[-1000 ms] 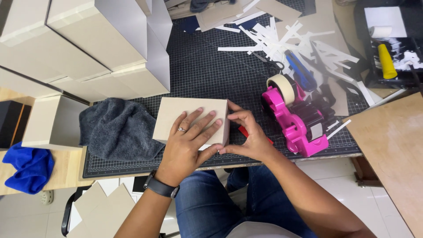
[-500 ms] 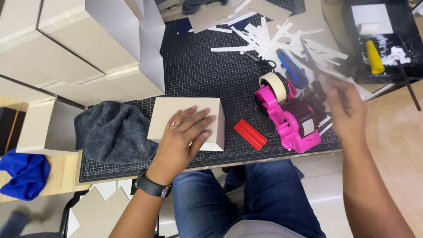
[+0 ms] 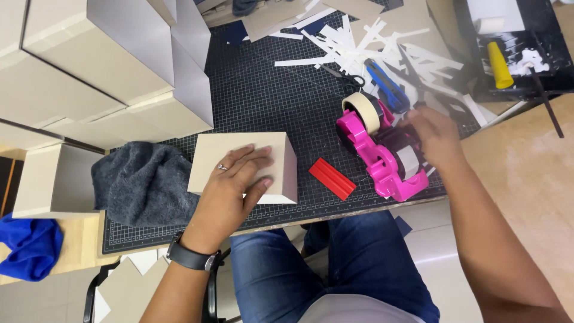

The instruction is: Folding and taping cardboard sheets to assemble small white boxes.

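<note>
I look down at a bench covered by a dark cutting mat [image 3: 281, 101]. My left hand [image 3: 230, 191] lies flat on a beige box [image 3: 242, 164], fingers spread, pinning it near the front edge beside a grey towel [image 3: 140, 179]. My right hand [image 3: 433, 134] rests on a pink tape dispenser [image 3: 382, 152] to the right; its fingers curl at the tape end, though I cannot tell if they grip anything. A red scraper [image 3: 332, 178] lies between box and dispenser. I judge this the taping step; next calls for drawing tape across to the box.

Beige box [image 3: 242, 157], pink tape dispenser [image 3: 382, 157], black gridded mat [image 3: 275, 101]
</note>
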